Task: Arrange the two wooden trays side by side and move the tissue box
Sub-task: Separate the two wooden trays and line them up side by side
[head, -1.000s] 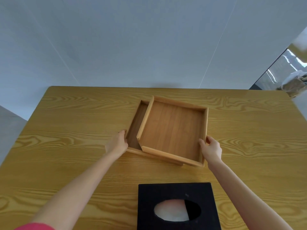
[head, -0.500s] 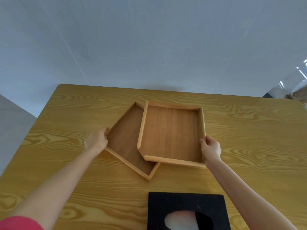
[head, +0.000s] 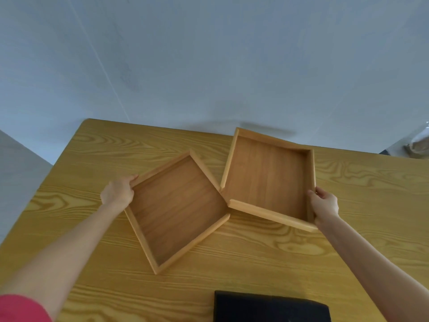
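Two shallow wooden trays are on the wooden table. The left tray (head: 178, 212) lies flat, turned like a diamond, and my left hand (head: 118, 191) grips its left corner. The right tray (head: 269, 180) is raised off the table and tilted, its near left corner over the left tray's right corner. My right hand (head: 323, 205) grips its near right corner. The black tissue box (head: 271, 306) sits at the table's near edge between my forearms; only its far part shows and its opening is out of view.
The table (head: 290, 256) ends at a far edge close behind the right tray and at a left edge past my left arm. A pale wall stands behind. A shiny wrapped object (head: 417, 142) lies beyond the far right.
The trays were nested; my left hand has drawn the lower tray out to the left and turned it, while my right hand has lifted the upper tray to the right. My view has tilted up.
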{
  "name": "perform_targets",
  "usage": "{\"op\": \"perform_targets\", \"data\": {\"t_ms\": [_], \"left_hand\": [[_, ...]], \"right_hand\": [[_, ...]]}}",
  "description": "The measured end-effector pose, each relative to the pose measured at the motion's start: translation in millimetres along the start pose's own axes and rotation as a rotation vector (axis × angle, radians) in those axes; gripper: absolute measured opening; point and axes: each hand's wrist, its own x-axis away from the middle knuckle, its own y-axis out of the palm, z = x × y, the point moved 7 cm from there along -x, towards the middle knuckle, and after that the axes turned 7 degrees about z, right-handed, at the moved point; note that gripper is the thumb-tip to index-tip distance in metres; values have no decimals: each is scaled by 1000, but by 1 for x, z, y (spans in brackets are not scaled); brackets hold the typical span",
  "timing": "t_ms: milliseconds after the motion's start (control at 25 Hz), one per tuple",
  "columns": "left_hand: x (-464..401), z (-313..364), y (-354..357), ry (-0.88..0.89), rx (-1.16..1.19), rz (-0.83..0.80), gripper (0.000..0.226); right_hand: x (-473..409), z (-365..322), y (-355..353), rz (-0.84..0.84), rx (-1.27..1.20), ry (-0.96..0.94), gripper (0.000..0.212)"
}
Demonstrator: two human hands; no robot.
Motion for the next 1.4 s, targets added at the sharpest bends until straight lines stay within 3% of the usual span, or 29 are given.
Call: {"op": "perform_targets", "data": {"t_ms": [680, 960, 1200, 1280, 1400], "left_hand": [[-15, 1, 2, -10, -1, 26, 52], [-6, 15, 6, 66, -139, -110, 51], [31, 113, 0, 389, -10, -53, 50], [56, 159, 9, 568, 31, -72, 50], [91, 211, 35, 733, 56, -148, 49]], "right_hand": [[-11, -11, 34, -35, 273, -166, 41], [0, -10, 42, -144, 402, -224, 57], [48, -24, 54, -245, 674, -790, 54], [59, -14, 57, -307, 750, -856, 52], [58, 1, 52, -338, 785, -813, 50]]}}
